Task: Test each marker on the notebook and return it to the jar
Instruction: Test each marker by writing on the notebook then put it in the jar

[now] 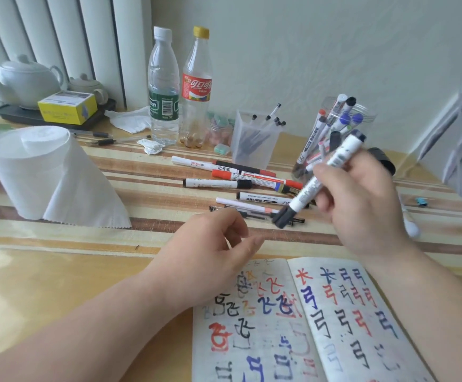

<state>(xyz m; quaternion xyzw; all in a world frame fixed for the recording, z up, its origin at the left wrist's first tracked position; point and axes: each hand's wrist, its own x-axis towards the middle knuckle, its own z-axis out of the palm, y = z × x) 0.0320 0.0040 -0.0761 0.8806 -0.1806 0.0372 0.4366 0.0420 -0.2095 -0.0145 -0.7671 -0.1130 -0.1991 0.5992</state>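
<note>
- White marker (311, 186) — tilted, dark end pointing down-left — gripped in my right hand (362, 208).
- Notebook (320, 326) lies open, its pages full of coloured strokes.
- Clear jar (363, 114) stands upright beyond, holding markers.

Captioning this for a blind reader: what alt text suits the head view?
A right hand holds a capped white marker near an open notebook full of coloured test marks; the left hand hovers empty beside it. More markers lie loose on the striped table and stand in a clear jar.
</note>
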